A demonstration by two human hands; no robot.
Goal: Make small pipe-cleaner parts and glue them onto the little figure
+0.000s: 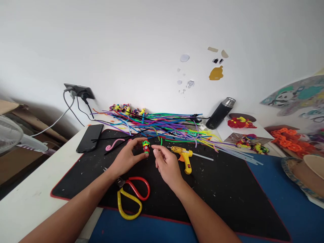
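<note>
My left hand [126, 155] pinches a small pipe cleaner figure [146, 147] upright between thumb and fingers, above the black mat. The figure is red, green and yellow, with a round eye on its front. Just to the right, apart from the figure, is my right hand [165, 162]; its thumb and index finger are drawn together, and anything between them is too small to make out. Scissors [131, 195] with one red and one yellow handle lie below my left hand, blades partly hidden by the wrist. A yellow glue gun [186, 158] with a glue stick in its back rests right of my right hand.
Many coloured pipe cleaners [162, 126] spread along the wall, with several small finished figures [126, 108] behind. A phone [89, 138] lies at left on the black mat [215, 199]. A dark flask [220, 113] stands tilted-looking at right, beside a white box [238, 131].
</note>
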